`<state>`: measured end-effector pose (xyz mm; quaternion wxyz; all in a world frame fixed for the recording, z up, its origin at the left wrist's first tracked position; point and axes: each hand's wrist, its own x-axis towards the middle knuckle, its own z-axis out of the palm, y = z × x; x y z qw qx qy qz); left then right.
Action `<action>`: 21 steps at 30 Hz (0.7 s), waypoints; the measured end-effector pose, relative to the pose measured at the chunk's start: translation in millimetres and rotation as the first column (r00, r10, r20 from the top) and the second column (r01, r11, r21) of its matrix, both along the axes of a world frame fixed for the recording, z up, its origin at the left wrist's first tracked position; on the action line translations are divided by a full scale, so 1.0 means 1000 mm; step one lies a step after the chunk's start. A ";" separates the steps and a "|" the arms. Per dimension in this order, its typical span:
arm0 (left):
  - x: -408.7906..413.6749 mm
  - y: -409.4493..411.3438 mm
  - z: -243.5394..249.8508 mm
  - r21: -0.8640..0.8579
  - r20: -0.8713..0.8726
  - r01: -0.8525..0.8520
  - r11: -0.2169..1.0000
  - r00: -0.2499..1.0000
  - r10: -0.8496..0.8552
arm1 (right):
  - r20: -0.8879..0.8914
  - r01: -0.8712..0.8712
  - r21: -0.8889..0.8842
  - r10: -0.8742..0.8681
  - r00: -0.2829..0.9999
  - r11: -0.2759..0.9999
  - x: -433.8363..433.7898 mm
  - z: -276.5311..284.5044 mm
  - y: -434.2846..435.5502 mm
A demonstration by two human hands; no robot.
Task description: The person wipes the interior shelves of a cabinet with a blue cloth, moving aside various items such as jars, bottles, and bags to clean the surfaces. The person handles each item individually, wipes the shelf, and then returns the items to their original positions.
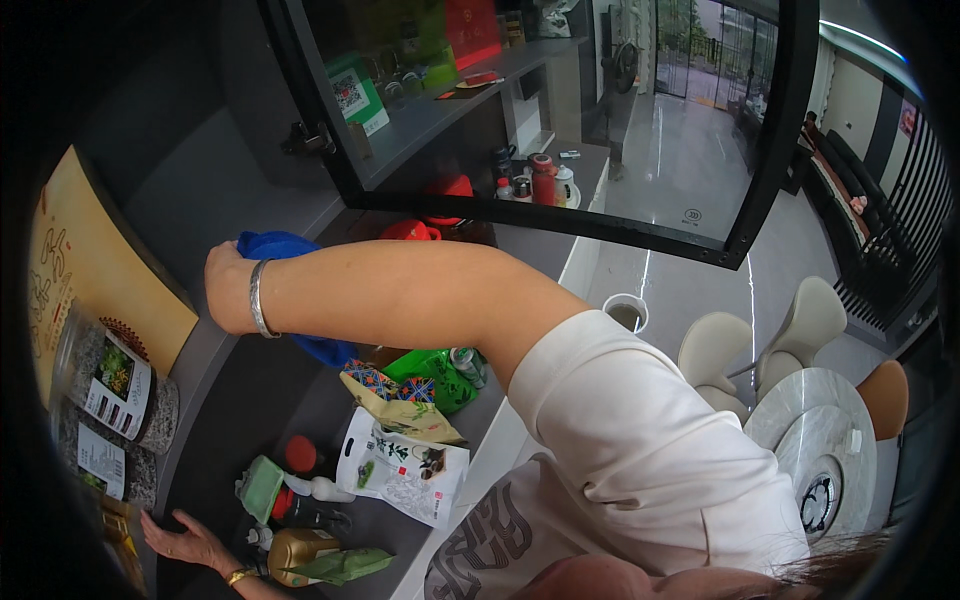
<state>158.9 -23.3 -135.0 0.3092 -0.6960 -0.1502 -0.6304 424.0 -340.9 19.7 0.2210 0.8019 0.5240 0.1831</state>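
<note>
My right hand (229, 289), with a silver bangle at the wrist, grips a blue cloth (279, 246) against the grey cabinet shelf. Part of the cloth hangs below my forearm, and my fingers are mostly hidden behind the hand. Lower down, my left hand (184, 541) is spread with nothing in it, close to the shelf edge. Two clear plastic jars (120, 382) with labels and dark grains stand on the shelf above it. Beside them leans a tan printed board or box (105, 277).
A black-framed glass door (555, 217) stands swung out above my right arm. On the counter below lie a white pouch (405, 469), a green bag (439, 379), a can (469, 366), a gold bottle (300, 553) and a green packet (341, 566). A round table (806, 412) and chairs are behind.
</note>
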 end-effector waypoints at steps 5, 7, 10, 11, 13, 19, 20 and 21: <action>0.003 0.005 0.001 0.012 0.008 -0.012 1.000 1.000 0.012 | 0.036 -0.005 -0.014 0.005 0.999 1.000 -0.005 0.004 -0.011; -0.001 0.004 0.001 0.007 -0.007 -0.008 1.000 1.000 0.008 | 0.047 -0.031 0.035 0.029 0.998 0.999 -0.001 -0.001 -0.010; -0.004 -0.007 0.007 0.005 -0.044 0.034 0.999 0.998 -0.034 | 0.038 -0.043 0.122 0.038 0.999 0.992 0.000 -0.005 -0.013; -0.002 -0.016 0.011 -0.008 -0.048 0.051 0.999 0.998 -0.052 | 0.031 -0.041 0.154 0.037 0.999 0.987 0.000 -0.006 -0.017; -0.005 -0.023 0.014 0.000 -0.053 0.063 0.998 0.997 -0.063 | 0.041 -0.085 0.232 0.078 0.996 0.969 -0.003 -0.008 -0.028; 0.005 -0.038 0.005 -0.138 -0.013 0.047 0.989 0.999 -0.050 | -0.118 -0.074 0.330 0.119 0.986 0.941 -0.011 0.003 -0.074; 0.001 -0.037 0.006 -0.156 -0.019 0.062 0.986 0.998 -0.065 | -0.135 -0.103 0.321 0.153 0.979 0.941 -0.013 0.004 -0.076; 0.003 -0.040 0.007 -0.148 -0.011 0.064 0.987 0.998 -0.066 | -0.103 -0.127 0.365 0.176 0.979 0.922 -0.013 0.005 -0.075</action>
